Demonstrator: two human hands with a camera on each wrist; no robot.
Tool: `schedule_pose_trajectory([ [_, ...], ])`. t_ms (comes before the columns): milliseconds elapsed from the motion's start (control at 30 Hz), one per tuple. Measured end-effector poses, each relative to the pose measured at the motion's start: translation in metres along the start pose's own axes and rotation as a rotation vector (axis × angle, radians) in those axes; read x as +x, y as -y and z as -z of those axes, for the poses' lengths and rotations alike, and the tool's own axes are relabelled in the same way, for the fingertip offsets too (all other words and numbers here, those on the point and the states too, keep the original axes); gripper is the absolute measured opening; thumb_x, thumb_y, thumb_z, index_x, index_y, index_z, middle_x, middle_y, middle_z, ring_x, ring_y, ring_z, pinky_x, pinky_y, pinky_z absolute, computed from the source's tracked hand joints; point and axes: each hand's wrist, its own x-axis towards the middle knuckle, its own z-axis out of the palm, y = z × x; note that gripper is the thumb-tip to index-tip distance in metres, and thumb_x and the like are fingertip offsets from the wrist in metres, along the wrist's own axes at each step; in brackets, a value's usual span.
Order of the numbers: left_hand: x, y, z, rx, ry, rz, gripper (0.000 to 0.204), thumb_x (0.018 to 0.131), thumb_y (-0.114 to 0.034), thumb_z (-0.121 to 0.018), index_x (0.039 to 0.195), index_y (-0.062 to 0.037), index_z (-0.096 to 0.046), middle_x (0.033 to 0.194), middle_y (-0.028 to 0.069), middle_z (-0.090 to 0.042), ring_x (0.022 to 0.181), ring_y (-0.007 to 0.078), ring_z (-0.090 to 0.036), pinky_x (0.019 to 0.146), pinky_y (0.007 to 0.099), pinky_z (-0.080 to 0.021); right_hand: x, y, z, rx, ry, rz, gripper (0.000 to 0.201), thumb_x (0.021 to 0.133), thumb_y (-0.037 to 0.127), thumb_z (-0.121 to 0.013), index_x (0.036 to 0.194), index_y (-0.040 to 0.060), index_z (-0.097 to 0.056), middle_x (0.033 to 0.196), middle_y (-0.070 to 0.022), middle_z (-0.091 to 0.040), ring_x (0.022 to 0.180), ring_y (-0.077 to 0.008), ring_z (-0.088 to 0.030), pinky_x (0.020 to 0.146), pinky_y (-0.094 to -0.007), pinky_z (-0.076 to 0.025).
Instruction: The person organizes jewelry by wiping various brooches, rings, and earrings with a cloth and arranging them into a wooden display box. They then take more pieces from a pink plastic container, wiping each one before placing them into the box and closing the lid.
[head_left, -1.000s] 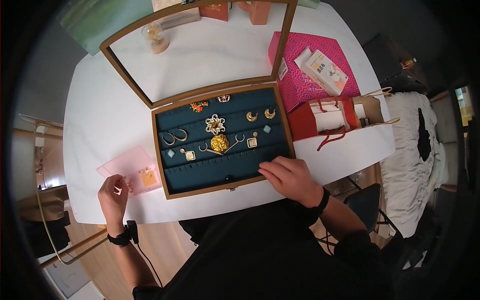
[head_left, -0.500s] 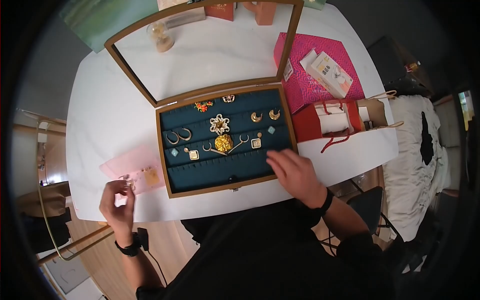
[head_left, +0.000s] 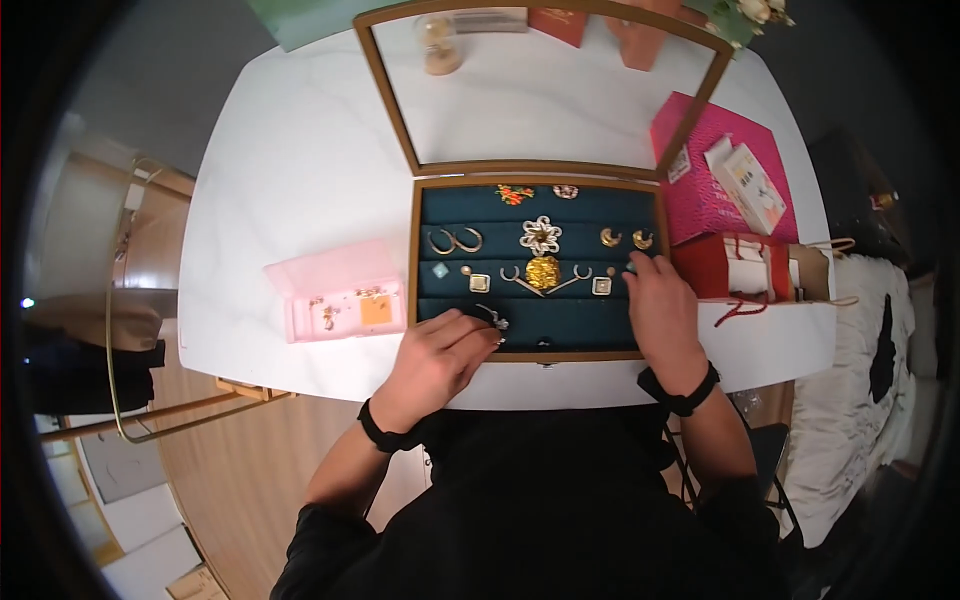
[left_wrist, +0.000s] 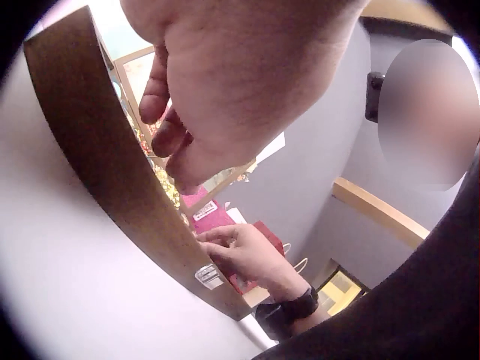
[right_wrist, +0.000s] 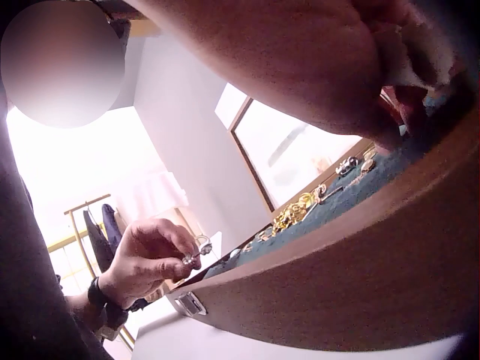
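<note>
My left hand [head_left: 435, 355] is over the front left of the wooden jewelry box [head_left: 600, 355]. Between thumb and fingers it pinches a silvery hoop-shaped jewelry piece [right_wrist: 201, 247] with sparkling ends. My right hand [head_left: 668, 312] lies at the box's right side, fingertips bent down onto the teal lining [head_left: 580, 325]. Its palm hides part of the box edge. In the padded rows sit a white flower brooch [head_left: 541, 235], a gold textured ornament [head_left: 543, 272], hoop earrings [head_left: 440, 240] and square drop earrings [head_left: 480, 283].
The glass lid [head_left: 540, 168] stands raised at the back. Left of the box lies an open pink case [head_left: 335, 265] with small jewelry inside. On the right are a pink patterned bag [head_left: 690, 210], a small white carton [head_left: 752, 188] and a red paper bag [head_left: 703, 270].
My left hand has moved right from the pink case to the jewelry box, carrying the small jewelry piece. My right hand has shifted up along the box's right side. The head view has swung left.
</note>
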Motion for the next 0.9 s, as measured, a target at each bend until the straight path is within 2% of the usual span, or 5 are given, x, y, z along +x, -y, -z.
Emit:
schedule_pose_trajectory([
  [433, -0.005, 0.009, 0.003, 0.011, 0.082, -0.021, 0.016, 0.082, 0.003, -0.081, 0.096, -0.0026, -0.075, 0.1, 0.0089, -0.075, 0.088, 0.0292, -0.071, 0.076, 0.0393, -0.061, 0.012, -0.006, -0.002, 0.108, -0.013, -0.054, 0.022, 0.099, 0.009, -0.073, 0.116, -0.004, -0.067, 0.106, -0.0256, -0.073, 0.098, -0.0452, -0.074, 0.086, -0.0512, -0.061],
  [700, -0.002, 0.015, 0.014, -0.029, 0.072, -0.009, 0.014, 0.084, -0.003, -0.084, 0.095, -0.0027, -0.075, 0.099, 0.0088, -0.075, 0.088, 0.03, -0.071, 0.076, 0.0401, -0.06, 0.012, -0.004, -0.004, 0.046, -0.229, -0.004, 0.02, 0.1, 0.01, -0.074, 0.113, -0.0035, -0.067, 0.101, -0.0225, -0.073, 0.087, -0.0419, -0.075, 0.074, -0.0487, -0.062],
  [767, 0.004, 0.023, 0.026, 0.043, -0.002, 0.039, 0.014, 0.086, -0.004, -0.085, 0.097, -0.0031, -0.076, 0.097, 0.0091, -0.074, 0.087, 0.0309, -0.071, 0.076, 0.0412, -0.06, 0.011, 0.001, 0.003, 0.113, -0.206, -0.008, 0.021, 0.099, 0.009, -0.075, 0.115, -0.0026, -0.067, 0.099, -0.0205, -0.073, 0.085, -0.0398, -0.075, 0.073, -0.0478, -0.061],
  [800, 0.007, 0.024, 0.031, 0.064, -0.072, 0.153, 0.015, 0.087, -0.006, -0.086, 0.099, -0.0025, -0.077, 0.091, 0.0099, -0.072, 0.084, 0.0309, -0.071, 0.074, 0.0417, -0.059, 0.01, 0.004, 0.008, 0.169, -0.186, -0.017, 0.022, 0.099, 0.009, -0.076, 0.116, -0.0017, -0.068, 0.098, -0.0186, -0.073, 0.084, -0.0377, -0.074, 0.072, -0.0469, -0.06],
  [900, 0.02, 0.037, 0.043, 0.222, -0.077, 0.34, 0.019, 0.086, -0.008, -0.088, 0.101, -0.0016, -0.078, 0.087, 0.0112, -0.068, 0.08, 0.0304, -0.07, 0.073, 0.041, -0.058, 0.0, 0.015, 0.015, 0.267, -0.142, 0.003, 0.023, 0.097, 0.008, -0.078, 0.117, 0.0001, -0.069, 0.094, -0.0148, -0.071, 0.081, -0.0336, -0.073, 0.07, -0.0452, -0.059],
])
